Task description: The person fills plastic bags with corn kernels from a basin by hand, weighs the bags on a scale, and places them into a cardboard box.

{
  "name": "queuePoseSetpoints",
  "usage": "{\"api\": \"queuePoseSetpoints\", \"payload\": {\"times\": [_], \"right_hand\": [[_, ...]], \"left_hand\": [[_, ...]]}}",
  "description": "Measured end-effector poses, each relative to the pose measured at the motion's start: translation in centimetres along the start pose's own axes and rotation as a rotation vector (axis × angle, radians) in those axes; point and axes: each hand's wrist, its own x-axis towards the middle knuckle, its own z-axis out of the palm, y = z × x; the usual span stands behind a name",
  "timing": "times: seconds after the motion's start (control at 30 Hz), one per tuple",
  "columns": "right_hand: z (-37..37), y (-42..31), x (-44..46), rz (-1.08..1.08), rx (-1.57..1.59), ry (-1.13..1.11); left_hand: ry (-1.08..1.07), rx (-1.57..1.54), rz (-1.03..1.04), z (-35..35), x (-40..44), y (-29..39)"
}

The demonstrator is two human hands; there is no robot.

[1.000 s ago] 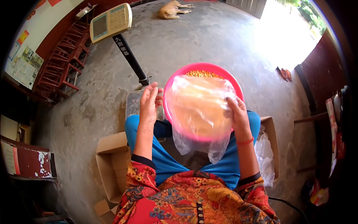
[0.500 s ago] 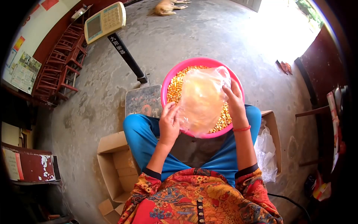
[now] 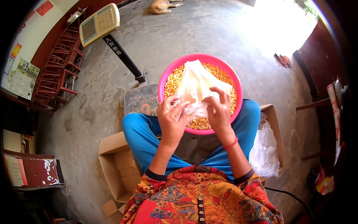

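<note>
A pink basin [image 3: 163,84] full of yellow corn kernels [image 3: 220,73] stands in front of my knees. Over the kernels lies a thin clear plastic bag [image 3: 199,84], its near edge between my two hands. My left hand [image 3: 173,119] pinches the bag's left corner at the basin's near left side. On the other side, my right hand [image 3: 220,114] has its fingers bent and pinches the bag's near right edge.
A platform scale [image 3: 141,100] with a display on a black post [image 3: 123,56] stands ahead left. Cardboard boxes [image 3: 117,168] flank my legs; the right one holds plastic bags [image 3: 265,153]. Stools [image 3: 59,74] line the left wall. A dog [image 3: 162,6] lies far ahead.
The bag has come down onto the kernels, its near edge drawn toward me. My hands have moved closer together, the right one leftward and nearer my body.
</note>
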Motion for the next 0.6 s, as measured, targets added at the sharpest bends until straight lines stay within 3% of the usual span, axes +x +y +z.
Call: {"api": "queuePoseSetpoints", "payload": {"times": [0.03, 0.1, 0.17, 0.23, 0.3, 0.4, 0.5, 0.57, 0.6], "right_hand": [[-0.4, 0.5, 0.3, 0.006, 0.029, 0.001], [-1.1, 1.3, 0.6, 0.113, 0.353, -0.035], [-2.1, 1.9, 0.9, 0.133, 0.369, -0.118], [-2.7, 2.2, 1.3, 0.014, -0.085, -0.047], [-3.6, 2.1, 1.3, 0.082, -0.067, -0.027], [-4.9, -3.2, 2.1, 0.07, 0.251, -0.132], [-3.1, -4.1, 0.8, 0.015, -0.051, -0.186], [-2.3, -0.6, 0.3, 0.014, -0.165, -0.063], [-2.5, 0.5, 0.3, 0.029, -0.177, -0.043]], "left_hand": [[0.005, 0.197, 0.059, -0.3, 0.0, 0.0], [0.042, 0.263, 0.088, 0.1, -0.5, -1.7], [-0.032, -0.055, -0.267, 0.3, -1.3, -3.8], [-0.023, -0.16, -0.309, 0.0, -1.3, -3.9], [-0.074, -0.503, -0.572, -0.5, -1.1, -3.1], [-0.104, -0.594, -0.611, -0.3, -0.8, -0.8], [-0.14, -0.779, -0.64, -0.6, -0.9, 0.7], [-0.192, -0.841, -0.539, -1.3, -1.3, 0.6], [-0.214, -0.771, -0.375, -1.8, -1.3, 0.0]]}}
